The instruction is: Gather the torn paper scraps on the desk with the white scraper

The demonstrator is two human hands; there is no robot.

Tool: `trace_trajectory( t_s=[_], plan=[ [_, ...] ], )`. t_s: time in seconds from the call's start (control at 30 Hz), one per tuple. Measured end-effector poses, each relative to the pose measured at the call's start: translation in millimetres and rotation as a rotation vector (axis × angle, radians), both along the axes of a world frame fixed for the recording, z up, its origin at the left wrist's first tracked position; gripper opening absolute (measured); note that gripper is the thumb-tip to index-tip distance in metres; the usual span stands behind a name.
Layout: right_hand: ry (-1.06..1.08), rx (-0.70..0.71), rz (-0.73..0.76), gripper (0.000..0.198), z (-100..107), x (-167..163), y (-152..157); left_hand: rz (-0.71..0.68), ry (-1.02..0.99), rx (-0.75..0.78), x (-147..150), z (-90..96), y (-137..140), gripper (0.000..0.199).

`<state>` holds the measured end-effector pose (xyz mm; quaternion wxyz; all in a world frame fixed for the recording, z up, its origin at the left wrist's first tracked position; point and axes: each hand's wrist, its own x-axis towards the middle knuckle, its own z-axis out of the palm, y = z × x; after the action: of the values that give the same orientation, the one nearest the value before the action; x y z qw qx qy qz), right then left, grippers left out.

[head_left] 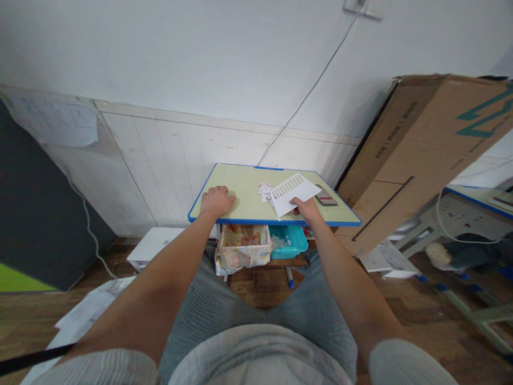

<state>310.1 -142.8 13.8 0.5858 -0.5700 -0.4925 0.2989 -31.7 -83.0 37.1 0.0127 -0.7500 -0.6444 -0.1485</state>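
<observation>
My right hand (303,209) pinches the near edge of a white sheet (294,193), thumb on top. Rows of small tan strips, perhaps stickers, run across the sheet's far half. Toward the left of the small desk (244,187), my left hand (217,201) rests palm down on the pale top, fingers slightly spread and holding nothing. Between the hands lies a loose heap of small printed paper pieces (264,191), partly covered by the sheet. To the right of the sheet is a dark flat object (327,197), perhaps a phone, blurred in part.
Under the desktop sit a cloth-lined basket (242,261) and a turquoise bin (294,248). A tall cardboard box (412,139) leans at the right. A cable (308,93) runs down the wall behind the desk. A white box (154,245) stands on the floor at left.
</observation>
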Motion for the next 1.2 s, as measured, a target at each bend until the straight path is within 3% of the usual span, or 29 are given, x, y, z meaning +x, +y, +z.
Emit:
trace_trajectory(
  t_s=[1.2],
  plan=[
    [0.019, 0.021, -0.003, 0.034, -1.6, 0.4, -0.1, -0.008, 0.01, 0.019, 0.4, -1.4, 0.0, 0.06]
  ],
)
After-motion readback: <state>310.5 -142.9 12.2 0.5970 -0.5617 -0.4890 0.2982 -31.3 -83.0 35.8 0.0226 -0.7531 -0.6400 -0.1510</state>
